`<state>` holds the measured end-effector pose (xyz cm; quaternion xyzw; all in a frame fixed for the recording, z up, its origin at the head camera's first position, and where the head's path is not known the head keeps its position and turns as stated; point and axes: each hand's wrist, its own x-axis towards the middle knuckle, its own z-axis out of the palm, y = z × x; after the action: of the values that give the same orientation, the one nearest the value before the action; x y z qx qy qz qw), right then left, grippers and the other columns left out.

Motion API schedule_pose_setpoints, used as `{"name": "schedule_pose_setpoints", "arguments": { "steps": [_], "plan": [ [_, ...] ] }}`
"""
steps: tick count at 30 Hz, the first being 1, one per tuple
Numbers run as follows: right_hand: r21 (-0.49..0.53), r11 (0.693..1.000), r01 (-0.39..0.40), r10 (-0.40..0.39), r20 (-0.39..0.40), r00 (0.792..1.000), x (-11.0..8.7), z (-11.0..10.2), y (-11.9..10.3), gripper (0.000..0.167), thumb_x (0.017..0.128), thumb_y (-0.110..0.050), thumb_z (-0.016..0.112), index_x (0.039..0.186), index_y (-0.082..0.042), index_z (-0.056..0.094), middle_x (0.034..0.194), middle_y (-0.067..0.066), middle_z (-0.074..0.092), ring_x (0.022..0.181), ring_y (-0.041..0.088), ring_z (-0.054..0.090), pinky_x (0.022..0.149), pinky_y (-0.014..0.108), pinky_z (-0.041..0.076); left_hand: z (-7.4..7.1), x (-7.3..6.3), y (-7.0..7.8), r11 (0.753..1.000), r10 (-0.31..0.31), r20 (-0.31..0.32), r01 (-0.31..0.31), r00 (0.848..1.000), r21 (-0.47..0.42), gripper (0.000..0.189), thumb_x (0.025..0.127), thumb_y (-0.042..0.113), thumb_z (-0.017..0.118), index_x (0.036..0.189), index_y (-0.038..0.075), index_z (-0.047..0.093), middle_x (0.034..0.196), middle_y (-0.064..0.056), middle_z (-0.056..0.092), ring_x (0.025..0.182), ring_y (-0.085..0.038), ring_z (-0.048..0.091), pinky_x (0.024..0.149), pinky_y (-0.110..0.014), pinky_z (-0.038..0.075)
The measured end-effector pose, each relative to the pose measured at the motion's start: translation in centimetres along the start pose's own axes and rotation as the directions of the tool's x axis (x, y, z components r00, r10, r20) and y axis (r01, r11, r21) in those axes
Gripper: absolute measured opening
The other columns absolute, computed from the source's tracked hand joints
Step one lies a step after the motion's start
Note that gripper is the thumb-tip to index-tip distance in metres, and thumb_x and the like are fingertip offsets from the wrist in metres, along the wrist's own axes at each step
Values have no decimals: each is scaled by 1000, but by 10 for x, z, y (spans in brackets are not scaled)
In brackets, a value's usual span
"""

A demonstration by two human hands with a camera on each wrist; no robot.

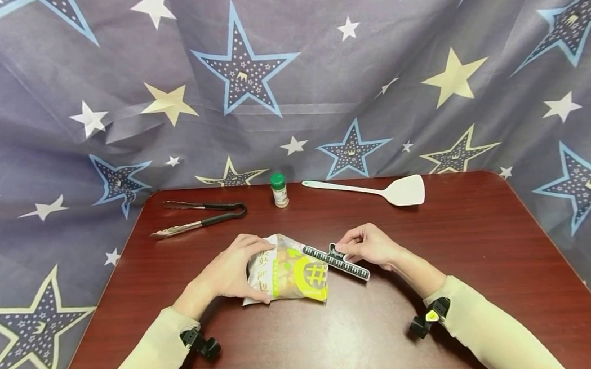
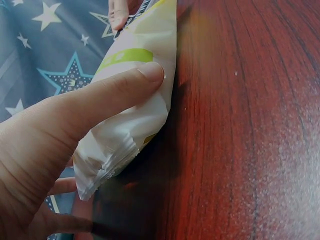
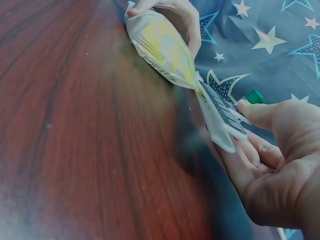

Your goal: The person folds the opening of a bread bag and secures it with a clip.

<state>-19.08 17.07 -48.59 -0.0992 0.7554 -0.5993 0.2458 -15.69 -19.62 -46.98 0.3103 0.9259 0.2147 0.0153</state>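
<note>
A clear and white bread bag (image 1: 285, 272) with yellow and green print is held in my left hand (image 1: 234, 267). That thumb lies across the bag's near face in the left wrist view, close to a crimped end seal (image 2: 107, 170). My right hand (image 1: 373, 247) pinches the handle of a long clip (image 1: 348, 265) printed with black and white piano keys. One end of the clip overlaps the bag's right edge, and the other points away to the right. In the right wrist view the clip's white jaws are parted slightly at the near end, with the bag (image 3: 160, 47) at the far end.
On the dark red wooden table (image 1: 315, 347), metal tongs (image 1: 201, 218) with black handles lie at back left. A green-capped seasoning bottle (image 1: 279, 191) stands at the back middle. A white spatula (image 1: 402, 190) lies at back right. A star-patterned curtain (image 1: 312, 48) hangs behind the table.
</note>
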Motion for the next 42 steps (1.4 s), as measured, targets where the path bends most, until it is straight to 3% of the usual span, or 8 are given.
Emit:
{"name": "schedule_pose_setpoints", "arguments": {
  "steps": [42],
  "plan": [
    [32,999,10,-9,-24,1000,22,17,-11,21,97,-8,76,106,11,76,78,1,76,69,12,74,72,33,66,-1,4,-1,1000,22,11,-22,1000,-19,108,53,62,101,144,16,64,138,-4,64,136,-23,51,108,-47,54]
  ]
}}
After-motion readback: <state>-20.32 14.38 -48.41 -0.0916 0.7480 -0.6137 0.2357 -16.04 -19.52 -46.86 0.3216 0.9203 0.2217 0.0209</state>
